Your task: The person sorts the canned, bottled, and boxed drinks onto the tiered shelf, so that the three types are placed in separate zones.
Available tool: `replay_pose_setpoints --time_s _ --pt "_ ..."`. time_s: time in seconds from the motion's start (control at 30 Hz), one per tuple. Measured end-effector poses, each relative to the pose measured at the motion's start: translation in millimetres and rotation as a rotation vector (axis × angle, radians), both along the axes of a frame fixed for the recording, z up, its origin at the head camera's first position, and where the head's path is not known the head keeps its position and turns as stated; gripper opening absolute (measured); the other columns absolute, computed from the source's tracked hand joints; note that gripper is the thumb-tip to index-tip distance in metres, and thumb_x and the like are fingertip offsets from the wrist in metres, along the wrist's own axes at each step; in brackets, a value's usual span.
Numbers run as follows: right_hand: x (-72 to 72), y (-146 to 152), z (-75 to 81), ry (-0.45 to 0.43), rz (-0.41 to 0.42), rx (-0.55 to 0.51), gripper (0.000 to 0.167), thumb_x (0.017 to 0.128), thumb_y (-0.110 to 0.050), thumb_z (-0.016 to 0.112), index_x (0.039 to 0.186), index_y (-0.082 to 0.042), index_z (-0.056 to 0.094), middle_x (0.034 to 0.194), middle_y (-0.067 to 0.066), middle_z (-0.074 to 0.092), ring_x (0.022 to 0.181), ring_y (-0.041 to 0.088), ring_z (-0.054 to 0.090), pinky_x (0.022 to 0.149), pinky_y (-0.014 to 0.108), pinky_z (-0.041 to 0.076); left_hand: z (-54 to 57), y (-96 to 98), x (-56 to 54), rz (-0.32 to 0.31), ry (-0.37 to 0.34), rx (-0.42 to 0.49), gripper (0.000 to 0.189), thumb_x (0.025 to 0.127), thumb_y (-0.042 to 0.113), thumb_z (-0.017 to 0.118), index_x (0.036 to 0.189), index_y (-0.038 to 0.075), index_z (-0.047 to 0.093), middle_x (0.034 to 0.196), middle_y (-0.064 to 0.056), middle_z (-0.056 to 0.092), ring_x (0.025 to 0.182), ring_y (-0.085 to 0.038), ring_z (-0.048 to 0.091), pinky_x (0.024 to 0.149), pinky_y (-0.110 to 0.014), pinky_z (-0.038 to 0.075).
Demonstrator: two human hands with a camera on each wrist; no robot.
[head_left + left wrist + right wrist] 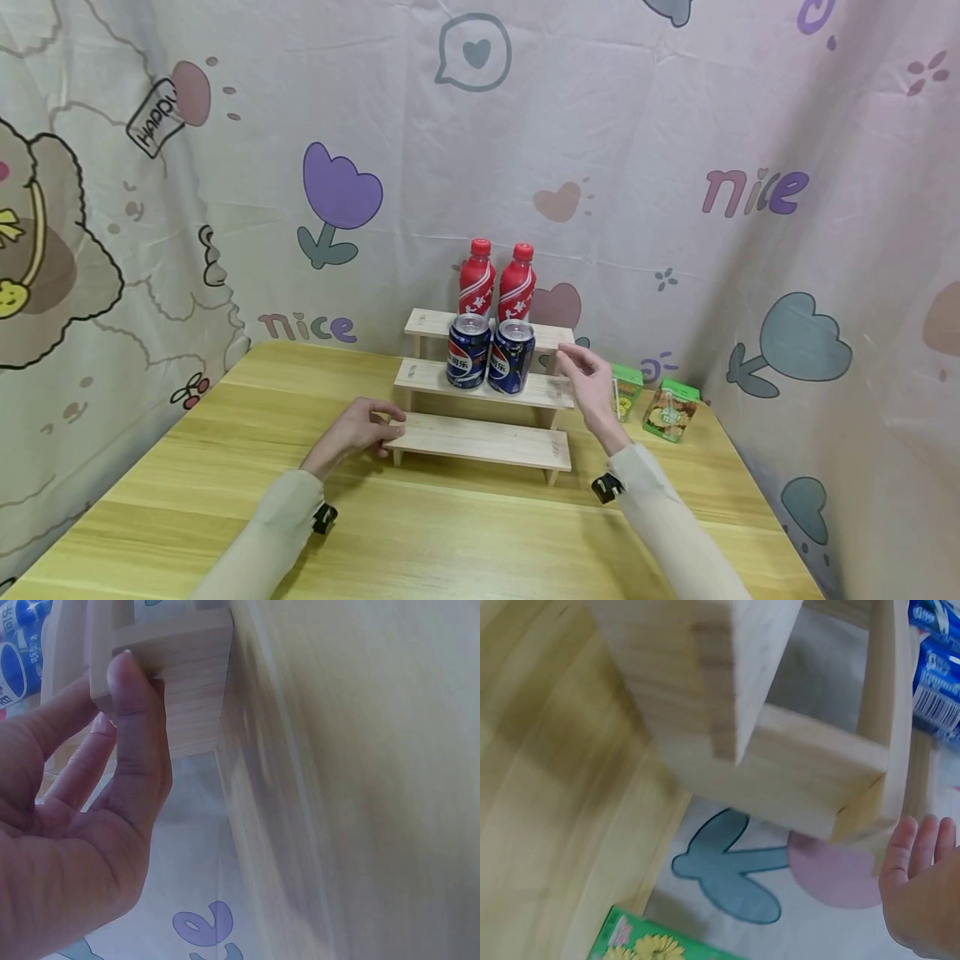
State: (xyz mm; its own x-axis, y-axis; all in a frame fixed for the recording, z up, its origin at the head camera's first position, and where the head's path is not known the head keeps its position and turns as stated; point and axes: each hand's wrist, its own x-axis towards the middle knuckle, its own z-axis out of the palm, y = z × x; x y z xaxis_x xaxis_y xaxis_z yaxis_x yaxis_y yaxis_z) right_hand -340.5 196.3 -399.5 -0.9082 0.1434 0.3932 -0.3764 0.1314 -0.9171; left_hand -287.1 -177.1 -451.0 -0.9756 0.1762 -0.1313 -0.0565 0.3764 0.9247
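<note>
A three-tier wooden step rack [480,440] stands on the table. At its lowest step's left end, my left hand [367,427] grips the board corner; the left wrist view shows the fingers [135,712] bent around that corner. My right hand [588,383] is at the rack's right side, its fingertips by the ends of the upper steps. In the right wrist view its fingers [922,847] extend close together beside a board end. Two blue cola cans [468,354] stand on the middle step. Two red-capped bottles [477,279] with red labels stand on the top step.
Right of the rack, a green-topped drink carton [627,392] is partly hidden by the right hand. Another carton [671,410] stands farther right. A printed curtain [637,125] hangs behind and beside the wooden table [450,542].
</note>
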Motion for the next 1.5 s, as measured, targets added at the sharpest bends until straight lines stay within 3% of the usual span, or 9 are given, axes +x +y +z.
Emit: replay_pose_setpoints --time_s 0.4,0.63,0.83,0.97,1.03,1.13,1.23,1.3,1.5 --pt "-0.9 40.5 -14.3 -0.101 -0.150 0.065 0.032 0.089 -0.021 0.073 0.116 -0.003 0.069 0.099 -0.006 0.070 0.088 0.005 0.060 0.073 0.016 0.052 -0.6 0.5 1.1 0.005 0.016 0.015 0.028 0.087 0.005 0.072 0.112 -0.005 0.066 0.071 -0.008 0.063 0.053 -0.015 0.060 0.058 -0.040 0.062" --pt "-2.7 70.3 -18.0 -0.171 -0.244 0.086 0.035 0.091 -0.025 0.071 0.122 -0.007 0.067 0.121 0.005 0.062 0.092 0.006 0.057 0.074 0.018 0.054 -1.2 2.9 0.1 0.010 0.012 0.032 0.029 0.087 0.004 0.072 0.113 -0.005 0.066 0.072 -0.010 0.064 0.052 -0.015 0.059 0.057 -0.038 0.061" --pt "-5.1 91.7 -20.3 -0.196 -0.324 0.149 0.037 0.092 -0.027 0.070 0.126 -0.012 0.066 0.125 0.007 0.055 0.069 0.007 0.047 0.050 0.019 0.041 -1.0 4.0 -1.7 0.010 0.022 0.045 0.026 0.087 0.003 0.071 0.111 -0.006 0.066 0.071 -0.010 0.064 0.051 -0.015 0.060 0.056 -0.038 0.061" --pt "-9.0 99.9 -21.8 -0.223 -0.325 0.194 0.039 0.092 -0.026 0.070 0.128 -0.014 0.065 0.129 0.009 0.054 0.055 0.006 0.039 0.045 0.021 0.037 -2.6 3.2 -2.2 0.013 0.027 0.039 0.026 0.087 0.002 0.071 0.111 -0.006 0.066 0.071 -0.010 0.064 0.052 -0.015 0.059 0.056 -0.038 0.062" --pt "-11.0 103.3 -22.8 -0.235 -0.321 0.222 0.040 0.092 -0.026 0.070 0.130 -0.014 0.064 0.136 0.010 0.053 0.058 0.011 0.043 0.048 0.025 0.042 -3.0 2.8 -2.2 0.016 0.024 0.039 0.026 0.087 0.003 0.071 0.111 -0.006 0.067 0.071 -0.009 0.063 0.053 -0.015 0.058 0.057 -0.038 0.062" --pt "-12.5 107.5 -24.3 -0.262 -0.301 0.255 0.044 0.092 -0.024 0.070 0.133 -0.014 0.061 0.144 0.011 0.050 0.094 0.023 0.059 0.080 0.036 0.055 -3.5 1.8 -2.3 0.018 0.019 0.039 0.026 0.087 0.002 0.071 0.111 -0.006 0.066 0.070 -0.008 0.062 0.053 -0.014 0.057 0.057 -0.038 0.062" --pt "-12.8 112.3 -27.5 -0.293 -0.265 0.265 0.049 0.092 -0.023 0.070 0.138 -0.014 0.056 0.153 0.011 0.041 0.136 0.032 0.040 0.113 0.053 0.037 -3.5 1.2 -2.0 0.017 0.018 0.039 0.026 0.087 0.002 0.071 0.111 -0.006 0.066 0.069 -0.007 0.062 0.053 -0.013 0.057 0.058 -0.038 0.062" --pt "-13.7 114.8 -29.7 -0.306 -0.245 0.266 0.051 0.092 -0.022 0.070 0.140 -0.014 0.054 0.155 0.011 0.038 0.145 0.034 0.028 0.118 0.058 0.028 -3.8 1.1 -1.8 0.016 0.019 0.039 0.026 0.087 0.002 0.071 0.111 -0.006 0.066 0.069 -0.007 0.062 0.052 -0.013 0.057 0.058 -0.038 0.062" --pt "-18.3 116.4 -34.5 -0.320 -0.187 0.272 0.054 0.094 -0.021 0.067 0.145 -0.015 0.048 0.158 0.012 0.032 0.143 0.038 0.031 0.115 0.054 0.036 -4.9 1.2 -0.5 0.026 0.017 0.034 0.026 0.087 0.004 0.072 0.111 -0.005 0.067 0.071 -0.009 0.064 0.052 -0.014 0.058 0.057 -0.038 0.062"
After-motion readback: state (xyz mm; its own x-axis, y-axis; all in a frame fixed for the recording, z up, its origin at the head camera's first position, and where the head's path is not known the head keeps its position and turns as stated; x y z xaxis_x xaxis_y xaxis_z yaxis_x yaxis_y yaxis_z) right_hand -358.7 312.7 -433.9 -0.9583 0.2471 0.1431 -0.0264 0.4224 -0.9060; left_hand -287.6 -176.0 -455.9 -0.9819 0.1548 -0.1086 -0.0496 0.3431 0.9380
